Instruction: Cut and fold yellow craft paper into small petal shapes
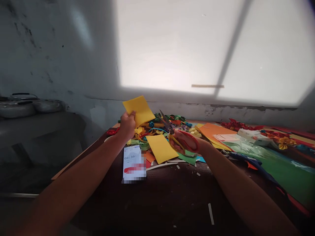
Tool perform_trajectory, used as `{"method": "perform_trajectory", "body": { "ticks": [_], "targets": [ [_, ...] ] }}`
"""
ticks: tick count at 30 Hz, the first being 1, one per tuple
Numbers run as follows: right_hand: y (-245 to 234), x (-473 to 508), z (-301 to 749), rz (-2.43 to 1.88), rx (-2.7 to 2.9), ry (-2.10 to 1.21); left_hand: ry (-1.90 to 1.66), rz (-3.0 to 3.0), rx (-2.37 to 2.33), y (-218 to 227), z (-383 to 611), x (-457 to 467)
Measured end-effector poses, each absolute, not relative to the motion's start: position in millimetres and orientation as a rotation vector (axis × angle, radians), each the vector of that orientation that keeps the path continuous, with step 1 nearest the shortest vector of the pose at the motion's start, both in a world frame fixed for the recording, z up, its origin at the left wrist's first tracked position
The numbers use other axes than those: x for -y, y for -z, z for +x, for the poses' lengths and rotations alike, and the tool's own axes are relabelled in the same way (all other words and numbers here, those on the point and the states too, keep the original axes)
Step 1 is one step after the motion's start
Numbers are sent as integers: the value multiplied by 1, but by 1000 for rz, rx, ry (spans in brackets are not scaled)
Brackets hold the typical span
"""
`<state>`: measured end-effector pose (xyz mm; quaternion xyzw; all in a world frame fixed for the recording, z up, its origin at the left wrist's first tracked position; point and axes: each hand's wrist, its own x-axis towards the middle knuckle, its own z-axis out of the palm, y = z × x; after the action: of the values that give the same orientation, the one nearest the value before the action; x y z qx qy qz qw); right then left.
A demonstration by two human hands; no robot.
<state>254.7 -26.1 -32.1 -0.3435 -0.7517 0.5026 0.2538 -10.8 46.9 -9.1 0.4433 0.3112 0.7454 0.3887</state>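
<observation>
Raised above the table, my left hand [128, 125] pinches a yellow sheet of paper [140, 109] by its lower left side. My right hand [182, 141] grips scissors [189, 140] with red and yellow handles; their blades stand apart and point up and to the left, a little right of the held sheet and not touching it. Below and between the hands, a second yellow sheet [162, 149] rests on coloured paper pieces. A phone [134, 165] showing a running timer lies beneath my left wrist, its screen partly blurred.
Behind my hands is a heap of paper strips and chains [147, 132]. Orange paper [216, 131], a green plastic-wrapped pack [275, 167] and red paper flowers [238, 125] lie to the right. White scraps [211, 213] dot the dark table [157, 200]. Metal pots [17, 108] stand far left.
</observation>
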Motion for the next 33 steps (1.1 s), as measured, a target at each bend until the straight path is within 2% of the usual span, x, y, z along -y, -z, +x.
{"method": "perform_trajectory", "body": {
  "ticks": [3,8,13,18,24,28,33],
  "targets": [
    [42,23,255,-672,2024,-1657,-1954,1094,-712,7,-10,-43],
    [44,21,254,-702,2003,-1679,-1988,1117,-603,3,-8,-36],
    [35,27,244,-871,1724,-1353,-1919,1180,-550,2,-7,-30],
    [26,24,239,-895,1436,-1069,-1612,1326,-559,3,1,-19],
    [23,28,233,-934,1397,-942,-1369,1449,-581,8,13,-4],
    [22,26,237,-1098,1504,-845,-1348,1464,-599,7,14,1],
    [22,12,266,-1389,1547,-611,-1492,1427,-720,7,9,-7]
  ]
}}
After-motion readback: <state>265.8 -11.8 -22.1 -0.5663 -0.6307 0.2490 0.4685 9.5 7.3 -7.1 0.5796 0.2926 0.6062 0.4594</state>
